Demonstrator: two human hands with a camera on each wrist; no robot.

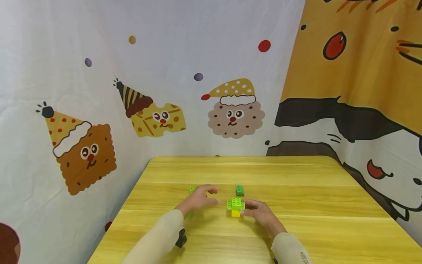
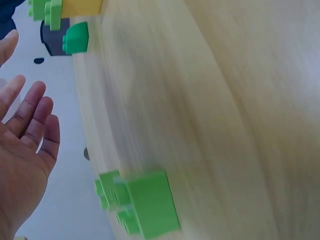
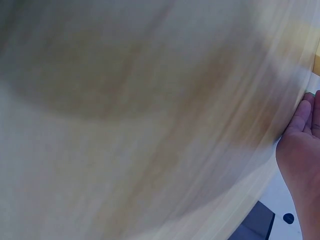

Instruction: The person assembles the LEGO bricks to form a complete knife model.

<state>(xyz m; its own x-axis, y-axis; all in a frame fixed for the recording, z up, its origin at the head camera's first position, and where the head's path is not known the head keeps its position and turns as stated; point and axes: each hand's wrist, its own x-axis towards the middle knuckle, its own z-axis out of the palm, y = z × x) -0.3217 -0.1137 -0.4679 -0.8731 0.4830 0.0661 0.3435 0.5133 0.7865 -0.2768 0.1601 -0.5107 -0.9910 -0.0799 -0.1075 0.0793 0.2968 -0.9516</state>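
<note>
A small stack of toy building bricks stands on the table: light green bricks (image 1: 236,202) on top of a yellow brick (image 1: 235,213). My right hand (image 1: 262,213) holds the stack at its right side, thumb in front and fingers behind. To the left of the stack, my left hand (image 1: 199,198) hovers with relaxed, parted fingers and nothing between them. The left wrist view shows that palm (image 2: 22,160) bare. Partly hidden behind the left hand in the head view is another light green brick piece (image 2: 154,204). Beyond the stack sits a dark green brick (image 1: 240,191) with a sloped side.
The wooden table (image 1: 296,176) extends out on both sides of the hands. Behind it hangs a pale cloth (image 1: 191,44) printed with cartoon figures, and an orange cartoon print (image 1: 362,80) covers the right side.
</note>
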